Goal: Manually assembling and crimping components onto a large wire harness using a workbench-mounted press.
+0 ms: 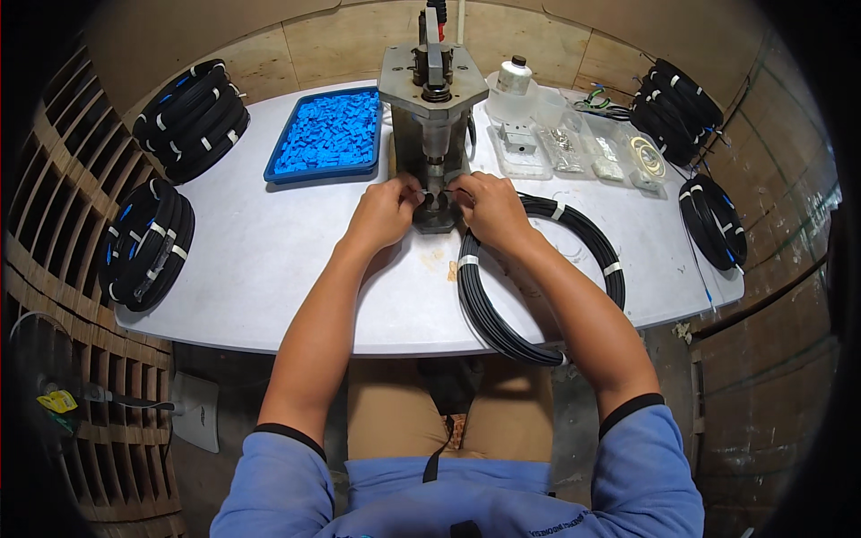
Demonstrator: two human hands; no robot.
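A metal press (435, 99) stands upright at the far middle of the table, its ram pointing down at a small lower die (436, 202). From the left, my left hand (387, 212) reaches the die with thumb and fingers pinched; what it holds is too small to name. Opposite it, my right hand (491, 210) pinches the thin end of a black cable at the die's right side. Beneath my right forearm lies a large coil of black cable (610, 260), bound with white bands, partly hidden by the arm.
Left of the press sits a blue tray (269, 176) of small blue pieces. Clear containers (565, 151) of small parts and a white bottle (515, 75) stand right. Banded black cable coils (191, 121) (151, 242) (677, 108) (713, 221) line both table ends.
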